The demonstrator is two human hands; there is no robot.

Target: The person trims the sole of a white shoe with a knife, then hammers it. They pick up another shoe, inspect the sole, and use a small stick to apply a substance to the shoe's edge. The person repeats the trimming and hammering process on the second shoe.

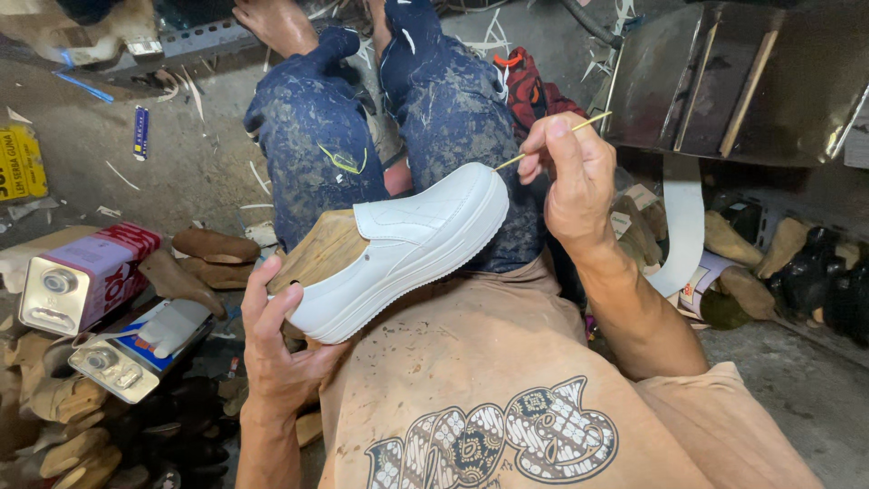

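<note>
Left hand [276, 349] gripped the heel of a white slip-on shoe [407, 249] on its wooden last [319, 254], propped over the lap, toe presented. Right hand [572, 172] pinched a thin stick [552, 140] at the toe edge.

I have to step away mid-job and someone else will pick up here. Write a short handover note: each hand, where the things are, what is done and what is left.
Left hand: grips the heel end of the white slip-on shoe, which sits on a wooden last over the lap.
Right hand: pinches a thin pale stick, its tip touching the shoe's toe edge.
Nearby: two rectangular metal cans lie on the floor at the left.
Done: upper and sole appear joined.
Left: the work with the stick along the toe edge looks unfinished; the shoe is not yet off the last.
</note>
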